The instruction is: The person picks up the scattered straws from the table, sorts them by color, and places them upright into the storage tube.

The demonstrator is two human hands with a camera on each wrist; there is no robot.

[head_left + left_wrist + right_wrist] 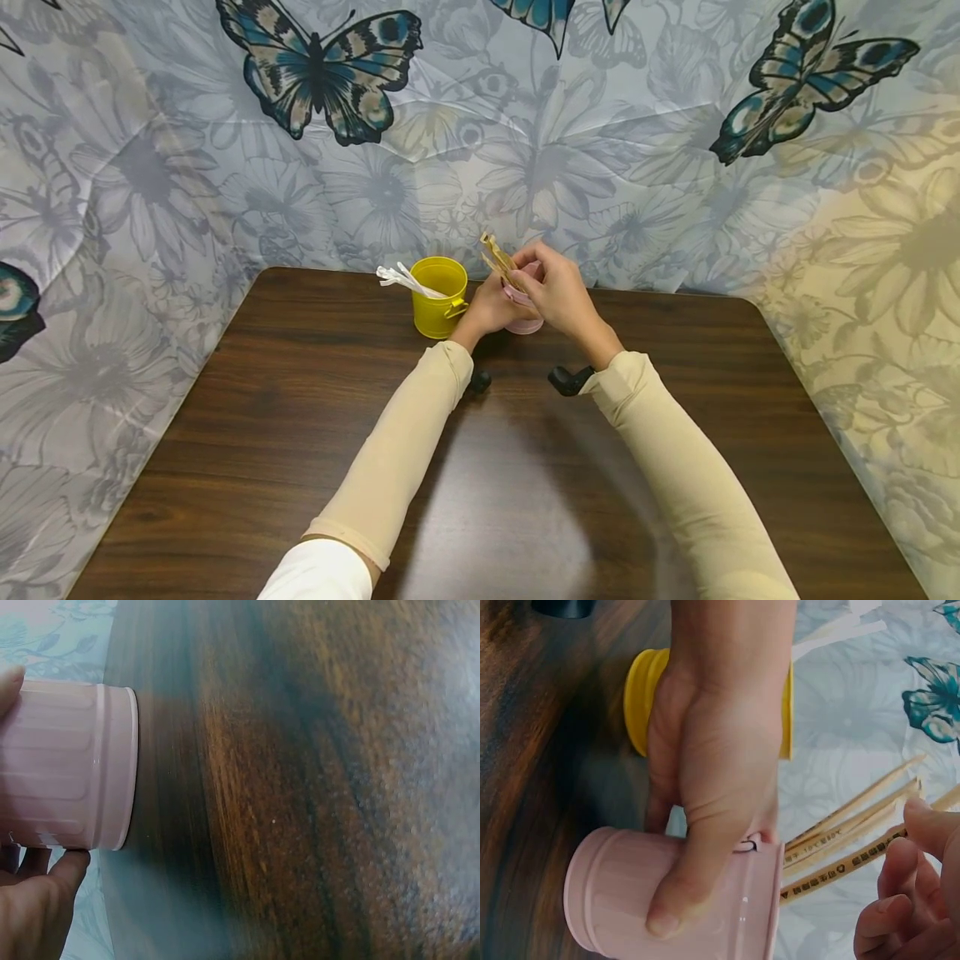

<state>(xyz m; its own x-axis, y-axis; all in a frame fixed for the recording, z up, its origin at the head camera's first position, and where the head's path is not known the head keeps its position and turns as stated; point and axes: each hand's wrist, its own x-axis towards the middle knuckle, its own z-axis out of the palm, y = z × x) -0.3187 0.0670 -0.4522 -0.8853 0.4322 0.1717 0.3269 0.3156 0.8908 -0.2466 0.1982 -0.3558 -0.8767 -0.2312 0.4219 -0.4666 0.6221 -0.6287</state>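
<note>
A small pink bucket [525, 327] stands on the table with its rim partly hidden by the hands. The left hand [491, 307] grips its side, the thumb lying across the wall in the right wrist view. Out of the bucket's mouth stick several thin brown printed strips [840, 866], which look like paper-wrapped straws. The right hand [555, 287] is at the rim, pinching one of these strips between thumb and fingertips. Left of the left hand stands a yellow bucket [435, 317] with white paper-wrapped sticks [408, 281] leaning out over its left side.
Both buckets stand near the back edge of the dark wooden table [262, 400]. Behind it hangs a cloth [540, 167] printed with flowers and butterflies. Black wrist devices [568, 381] show at the cuffs.
</note>
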